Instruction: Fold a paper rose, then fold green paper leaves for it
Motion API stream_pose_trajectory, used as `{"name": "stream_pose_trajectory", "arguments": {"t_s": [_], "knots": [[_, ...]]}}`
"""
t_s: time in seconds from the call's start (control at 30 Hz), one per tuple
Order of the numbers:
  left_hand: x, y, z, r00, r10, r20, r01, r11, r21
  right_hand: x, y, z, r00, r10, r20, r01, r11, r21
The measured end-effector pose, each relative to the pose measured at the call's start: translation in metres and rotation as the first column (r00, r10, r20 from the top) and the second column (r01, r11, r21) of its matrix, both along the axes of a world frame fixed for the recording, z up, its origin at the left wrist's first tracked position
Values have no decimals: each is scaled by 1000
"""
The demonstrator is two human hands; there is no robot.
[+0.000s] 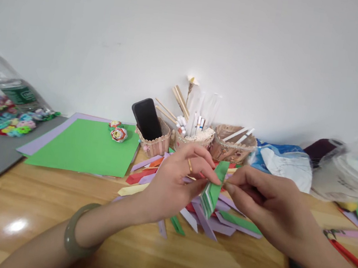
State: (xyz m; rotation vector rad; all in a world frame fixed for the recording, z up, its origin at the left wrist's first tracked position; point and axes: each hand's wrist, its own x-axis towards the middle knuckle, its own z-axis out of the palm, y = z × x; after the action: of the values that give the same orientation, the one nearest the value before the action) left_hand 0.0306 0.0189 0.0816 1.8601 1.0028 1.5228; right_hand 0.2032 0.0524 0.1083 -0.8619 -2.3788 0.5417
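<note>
Both hands meet above the wooden table (54, 218) on a folded green paper strip (214, 188) with white layered edges. My left hand (172, 182), with a ring and a jade-green bangle on its wrist, pinches the strip's left side. On the strip's right edge my right hand (257, 191) closes thumb and fingers. Under the hands lies a pile of folded paper strips (207, 220) in purple, red, green and cream.
A green paper sheet (87, 145) on a purple sheet lies at the left with paper roses (118, 133) on it. Small baskets (198, 141) with sticks and a phone (147, 118) stand by the wall. Red-handled scissors (348, 253) lie at the right, plastic bags (288, 162) behind.
</note>
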Motion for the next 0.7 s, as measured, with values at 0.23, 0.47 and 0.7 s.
{"name": "stream_pose_trajectory", "arguments": {"t_s": [0.23,0.47,0.7], "knots": [[-3,0,0,975,-175,137,196,968,-159,0,-2,3,999,-38,-26,41,994,96],[3,5,4,932,-101,348,278,815,-508,1,-3,0,1000,4,-21,2,956,293],[3,-1,2,965,-69,255,201,819,-537,0,-2,-1,999,37,27,-44,934,354]]}}
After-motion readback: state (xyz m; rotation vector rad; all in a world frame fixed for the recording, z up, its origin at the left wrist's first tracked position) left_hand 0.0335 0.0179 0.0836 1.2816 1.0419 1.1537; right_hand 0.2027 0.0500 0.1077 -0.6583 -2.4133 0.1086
